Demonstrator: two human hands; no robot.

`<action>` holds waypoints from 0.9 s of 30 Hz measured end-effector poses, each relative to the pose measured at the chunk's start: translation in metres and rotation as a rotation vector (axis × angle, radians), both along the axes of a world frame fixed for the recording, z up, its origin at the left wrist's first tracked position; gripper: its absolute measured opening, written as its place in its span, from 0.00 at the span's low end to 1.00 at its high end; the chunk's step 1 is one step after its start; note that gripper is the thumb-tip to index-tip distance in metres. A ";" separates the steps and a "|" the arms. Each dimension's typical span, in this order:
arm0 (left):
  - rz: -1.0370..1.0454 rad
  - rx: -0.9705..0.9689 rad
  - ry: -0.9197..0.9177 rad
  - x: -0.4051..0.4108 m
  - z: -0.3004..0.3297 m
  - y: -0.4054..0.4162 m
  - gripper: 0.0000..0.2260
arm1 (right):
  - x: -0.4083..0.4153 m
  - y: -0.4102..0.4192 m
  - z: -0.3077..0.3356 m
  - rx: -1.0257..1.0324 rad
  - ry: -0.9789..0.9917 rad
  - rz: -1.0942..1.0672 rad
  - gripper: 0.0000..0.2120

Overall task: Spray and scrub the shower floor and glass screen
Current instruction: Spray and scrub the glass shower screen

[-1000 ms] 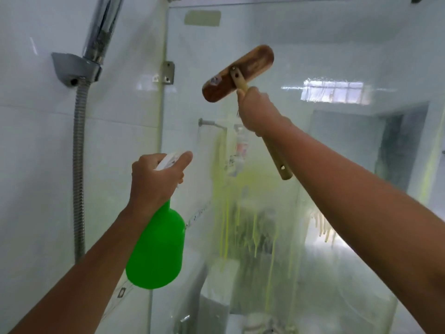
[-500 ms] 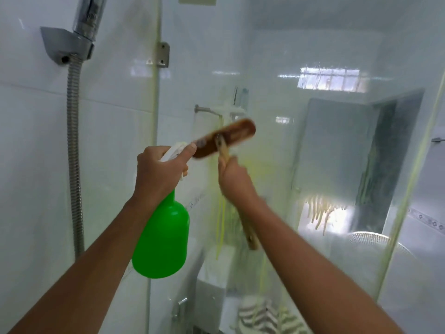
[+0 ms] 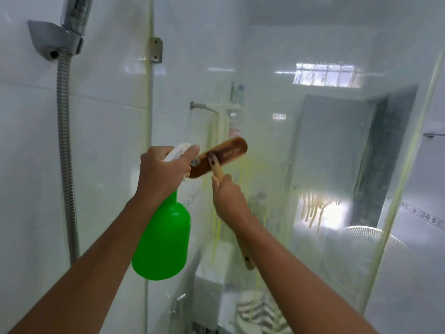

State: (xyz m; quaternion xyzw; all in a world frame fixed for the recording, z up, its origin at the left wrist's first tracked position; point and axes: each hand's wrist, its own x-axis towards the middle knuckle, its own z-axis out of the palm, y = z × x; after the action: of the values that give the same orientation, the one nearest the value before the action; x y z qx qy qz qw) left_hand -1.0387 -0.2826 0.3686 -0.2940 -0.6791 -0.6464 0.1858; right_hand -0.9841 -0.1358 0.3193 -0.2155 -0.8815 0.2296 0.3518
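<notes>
My left hand grips the white trigger head of a green spray bottle, which hangs upright below the fist. My right hand holds the pale wooden handle of a scrub brush. Its dark brown head is tilted and pressed against the glass screen, just right of my left fingers. Yellow-green cleaner streaks run down the glass below the brush. The shower floor is out of view.
A chrome shower holder and ribbed hose hang on the white tiled wall at left. A metal hinge fixes the glass to the wall. Behind the glass stand a toilet cistern and a fan.
My right hand has brought the brush down the glass from high up to the level of my left hand. The spray bottle has stayed in nearly the same place.
</notes>
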 end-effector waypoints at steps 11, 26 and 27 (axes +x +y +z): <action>-0.055 0.006 -0.022 -0.003 -0.007 0.016 0.20 | -0.004 0.040 0.104 0.059 0.253 -0.093 0.21; -0.149 -0.153 -0.120 -0.004 -0.065 0.026 0.20 | 0.027 0.044 0.112 -0.066 0.314 -0.059 0.20; -0.165 -0.154 -0.164 -0.005 -0.071 0.026 0.21 | 0.028 0.043 0.120 -0.084 0.305 -0.035 0.20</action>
State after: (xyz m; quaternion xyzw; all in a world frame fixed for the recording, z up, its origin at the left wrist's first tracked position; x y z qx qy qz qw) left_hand -1.0435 -0.2565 0.2975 -0.3086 -0.7130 -0.6274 0.0529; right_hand -0.9559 -0.0929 0.4391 -0.2079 -0.8036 0.2903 0.4761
